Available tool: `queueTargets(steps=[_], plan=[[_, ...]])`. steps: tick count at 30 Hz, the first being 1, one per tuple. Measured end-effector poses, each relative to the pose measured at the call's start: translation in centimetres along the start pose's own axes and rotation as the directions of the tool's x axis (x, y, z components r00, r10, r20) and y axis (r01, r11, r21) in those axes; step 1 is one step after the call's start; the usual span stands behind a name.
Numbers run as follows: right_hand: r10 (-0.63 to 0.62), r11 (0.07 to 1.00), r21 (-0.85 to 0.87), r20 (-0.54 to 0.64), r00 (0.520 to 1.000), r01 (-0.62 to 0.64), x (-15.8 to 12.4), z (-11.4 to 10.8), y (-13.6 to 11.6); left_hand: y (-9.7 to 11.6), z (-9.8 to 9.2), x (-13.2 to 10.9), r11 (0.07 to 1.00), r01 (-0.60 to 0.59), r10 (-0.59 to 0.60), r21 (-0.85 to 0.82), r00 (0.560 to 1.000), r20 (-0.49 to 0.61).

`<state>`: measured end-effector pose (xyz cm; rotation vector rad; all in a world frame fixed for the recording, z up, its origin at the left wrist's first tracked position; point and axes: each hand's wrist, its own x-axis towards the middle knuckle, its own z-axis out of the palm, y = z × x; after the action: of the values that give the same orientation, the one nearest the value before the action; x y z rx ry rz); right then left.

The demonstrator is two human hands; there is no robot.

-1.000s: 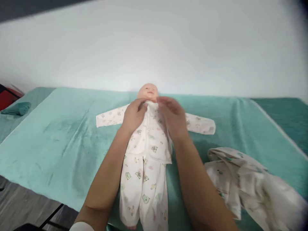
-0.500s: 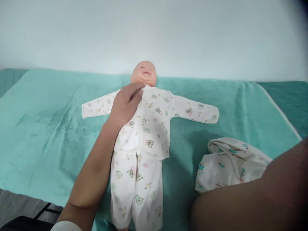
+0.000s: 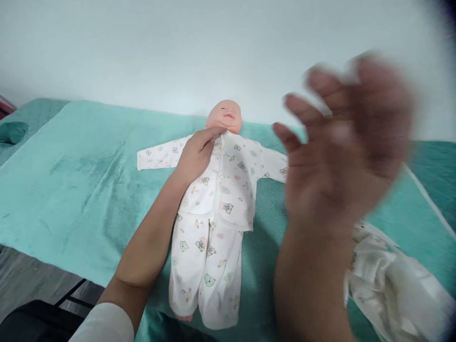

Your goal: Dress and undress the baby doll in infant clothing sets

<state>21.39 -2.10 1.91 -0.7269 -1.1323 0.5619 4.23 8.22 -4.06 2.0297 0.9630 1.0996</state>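
A baby doll (image 3: pixel 228 116) lies on its back on the green cover, arms stretched out to the sides. It wears a white printed long-sleeved top (image 3: pixel 237 178) and matching trousers (image 3: pixel 206 273). My left hand (image 3: pixel 195 152) rests on the upper chest at the collar, with its fingers laid over the cloth. My right hand (image 3: pixel 342 147) is raised in the air close to the camera, blurred, holding nothing, fingers spread. It hides the end of the doll's sleeve. Beside my right forearm lies a crumpled white printed cloth (image 3: pixel 399 280), partly covered by that arm.
The green cover (image 3: pixel 71 190) spreads over the table up to a pale wall (image 3: pixel 160 52). A hole (image 3: pixel 13 132) shows at the far left end. Below, at the lower left, are a black object (image 3: pixel 39 323) and grey floor (image 3: pixel 21 270).
My right hand has come up from the lower right into the air, fingers spread. My left hand stays at the doll's collar. The view has shifted slightly.
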Motion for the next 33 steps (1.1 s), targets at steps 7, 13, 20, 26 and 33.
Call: queueTargets(steps=[7,13,20,26,33], plan=[[0.142,0.915,-0.391,0.079,0.987,-0.100,-1.1,0.3,11.0,-0.3,0.0,0.0,0.976,-0.082,0.088,-0.202,0.996,0.022],[0.211,0.882,-0.459,0.192,0.958,-0.102,-0.8,-0.5,10.8,0.0,0.0,-0.1,0.977,-0.119,0.127,-0.176,0.991,0.032],[0.230,0.869,-0.485,0.215,0.949,-0.101,0.3,-0.8,12.5,-0.2,0.2,-0.1,0.976,-0.117,0.124,-0.182,0.992,0.028],[0.229,0.885,-0.455,0.232,0.945,-0.102,0.3,-1.0,12.5,0.1,0.2,0.0,0.988,-0.125,0.128,-0.093,0.991,0.027],[0.206,0.884,-0.457,0.187,0.961,-0.101,0.2,-0.9,12.4,0.4,0.2,0.0,0.988,-0.105,0.111,-0.111,0.992,0.053]])
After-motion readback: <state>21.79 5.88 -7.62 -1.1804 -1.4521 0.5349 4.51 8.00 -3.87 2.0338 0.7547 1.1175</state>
